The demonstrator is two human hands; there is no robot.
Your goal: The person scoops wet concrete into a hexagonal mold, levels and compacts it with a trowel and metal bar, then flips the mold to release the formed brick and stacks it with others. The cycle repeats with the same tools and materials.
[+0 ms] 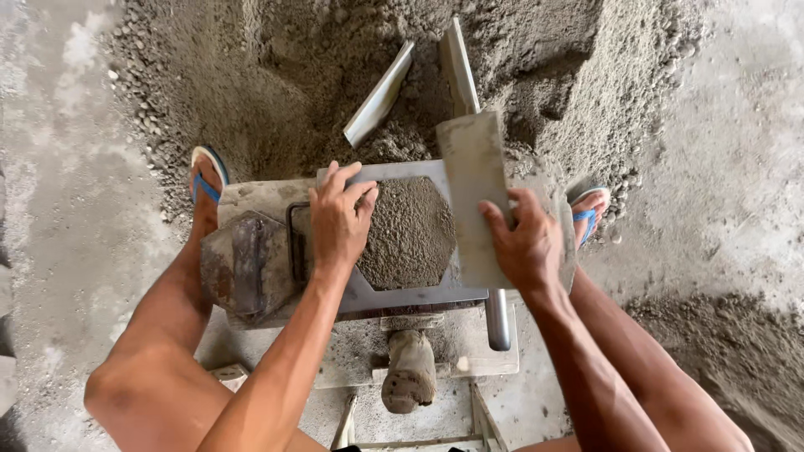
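My left hand (pixel 339 219) lies flat on the left edge of a hexagonal metal mould (pixel 381 295), fingers spread over the damp sand-cement mix (pixel 410 234) that fills it. My right hand (pixel 528 243) grips a flat rectangular metal plate (pixel 473 180) that stands tilted over the mould's right side. A heavy hexagonal metal lid (pixel 243 268) hangs off the mould's left side.
A big heap of grey sand and gravel (pixel 335 75) rises behind the mould, with a shovel blade (pixel 381 94) and a metal bar (pixel 458 67) stuck in it. My feet in blue sandals (pixel 208 177) flank the mould. A press frame and handle (pixel 409 368) sit below.
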